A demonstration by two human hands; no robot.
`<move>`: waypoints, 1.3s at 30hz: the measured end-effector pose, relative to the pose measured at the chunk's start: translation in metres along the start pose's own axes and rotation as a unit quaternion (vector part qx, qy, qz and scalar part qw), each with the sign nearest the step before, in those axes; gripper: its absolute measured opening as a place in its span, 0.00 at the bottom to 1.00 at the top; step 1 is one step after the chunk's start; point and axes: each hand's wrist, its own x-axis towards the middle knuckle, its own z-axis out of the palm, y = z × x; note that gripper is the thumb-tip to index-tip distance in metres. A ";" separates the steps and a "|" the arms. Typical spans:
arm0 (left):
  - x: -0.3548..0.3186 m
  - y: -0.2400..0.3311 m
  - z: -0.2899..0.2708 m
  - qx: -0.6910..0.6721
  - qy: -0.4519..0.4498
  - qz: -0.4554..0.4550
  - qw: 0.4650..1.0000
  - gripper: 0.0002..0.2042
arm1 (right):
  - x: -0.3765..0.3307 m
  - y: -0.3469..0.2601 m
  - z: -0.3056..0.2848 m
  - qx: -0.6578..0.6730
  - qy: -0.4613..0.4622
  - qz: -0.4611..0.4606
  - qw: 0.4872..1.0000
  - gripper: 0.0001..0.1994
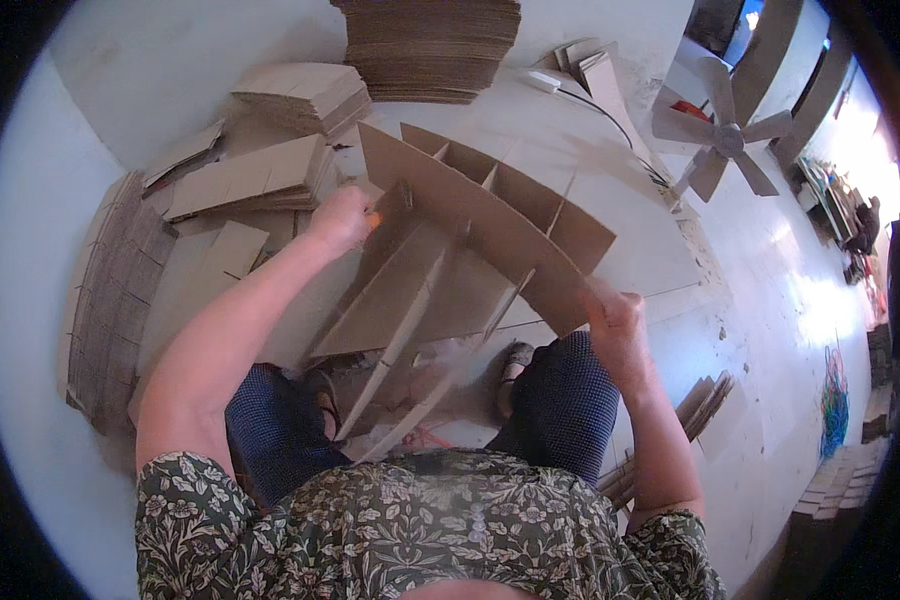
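A cardboard divider [470,215] of interlocking slotted strips is held tilted above my lap. Its long strip runs from upper left to lower right, with cross strips [400,325] reaching down toward me. My left hand [342,220] is closed at the divider's left end, and a small orange thing [373,220] shows by its fingers; I cannot tell what it is. At the divider's right end my right hand [618,318] grips the corner of the long strip. The fingertips of both hands are partly hidden.
Slotted cardboard strips lie in stacks at the left [120,290] and far left [255,180]. A tall cardboard pile [430,50] stands against the wall. A fan [727,140] with a cable [610,115] is at the right, with blue-green strings [833,405] farther right.
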 end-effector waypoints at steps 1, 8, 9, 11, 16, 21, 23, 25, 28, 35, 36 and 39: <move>-0.004 0.002 -0.005 0.007 0.000 0.031 0.999 0.12 | 0.003 -0.006 -0.003 -0.009 -0.005 0.006 1.000 0.01; -0.009 -0.021 0.003 0.048 0.056 0.079 0.994 0.17 | 0.012 -0.011 0.008 -0.021 -0.021 0.006 1.000 0.01; -0.008 -0.022 0.003 0.061 0.059 0.068 0.994 0.17 | 0.010 -0.009 0.009 -0.022 -0.039 0.001 0.999 0.01; -0.007 -0.026 -0.001 0.075 0.079 0.043 0.993 0.15 | 0.006 -0.002 0.009 -0.024 -0.076 -0.011 0.997 0.02; -0.004 -0.025 -0.004 0.048 0.048 0.087 0.994 0.12 | 0.018 -0.003 0.007 -0.022 -0.078 -0.053 0.995 0.02; -0.007 -0.035 -0.003 -0.072 0.086 0.071 0.991 0.11 | 0.023 0.017 0.010 -0.051 -0.089 -0.013 0.995 0.05; -0.013 -0.047 -0.011 -0.051 0.159 0.040 0.985 0.11 | 0.022 0.016 0.005 -0.020 -0.053 -0.009 0.998 0.05; -0.016 -0.073 -0.023 0.025 0.259 0.007 0.966 0.14 | 0.021 0.028 0.003 -0.039 -0.073 -0.002 0.997 0.05; -0.004 -0.124 -0.016 0.174 0.345 0.041 0.921 0.17 | 0.011 0.049 0.016 -0.092 -0.112 0.006 0.989 0.07; 0.031 -0.149 -0.037 0.179 0.174 -0.072 0.966 0.13 | 0.026 0.053 0.009 -0.103 -0.047 0.016 0.993 0.09; 0.037 -0.149 -0.042 0.191 0.168 -0.083 0.964 0.12 | 0.028 0.050 0.008 -0.113 -0.035 0.015 0.993 0.11; 0.041 -0.153 -0.044 0.147 0.214 -0.072 0.963 0.11 | 0.035 0.035 -0.001 -0.122 0.017 -0.009 0.992 0.15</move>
